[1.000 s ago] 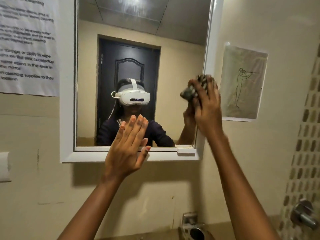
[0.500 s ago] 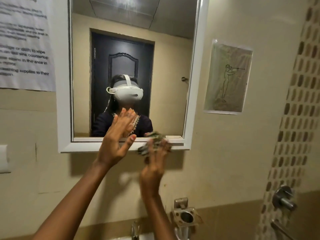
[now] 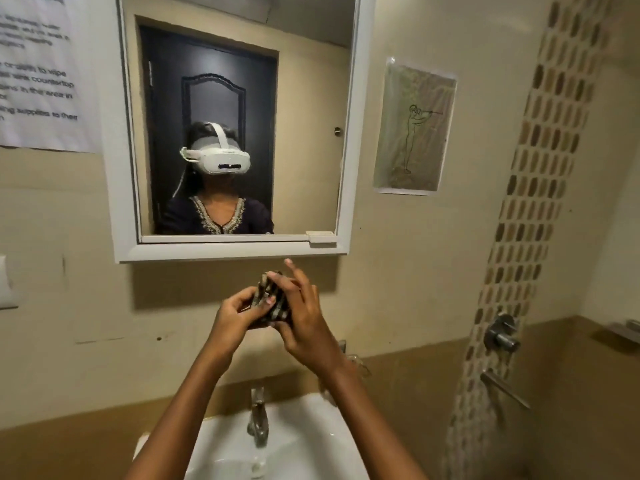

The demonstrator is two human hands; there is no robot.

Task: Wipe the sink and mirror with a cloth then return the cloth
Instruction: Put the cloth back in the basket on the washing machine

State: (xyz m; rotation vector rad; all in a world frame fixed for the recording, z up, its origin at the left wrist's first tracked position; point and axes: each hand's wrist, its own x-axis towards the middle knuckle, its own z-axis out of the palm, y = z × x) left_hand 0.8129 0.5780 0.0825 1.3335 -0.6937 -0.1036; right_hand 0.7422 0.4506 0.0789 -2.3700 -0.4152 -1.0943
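Now you hold the cloth (image 3: 272, 299) bunched between both hands, below the mirror (image 3: 239, 252) and above the sink (image 3: 301, 441). Left hand (image 3: 235, 315) pinches one edge; right hand (image 3: 304, 320) wraps it. Soft, light, limp: gather folds, grip the bulk.

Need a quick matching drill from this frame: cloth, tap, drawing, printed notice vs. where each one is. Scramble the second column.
Things:
1. cloth
2. tap
3. drawing
4. printed notice

Places:
A. on the wall left of the mirror
B. over the white sink
C. bunched between left hand and right hand
D. on the wall right of the mirror

Pairs: 1-C, 2-B, 3-D, 4-A
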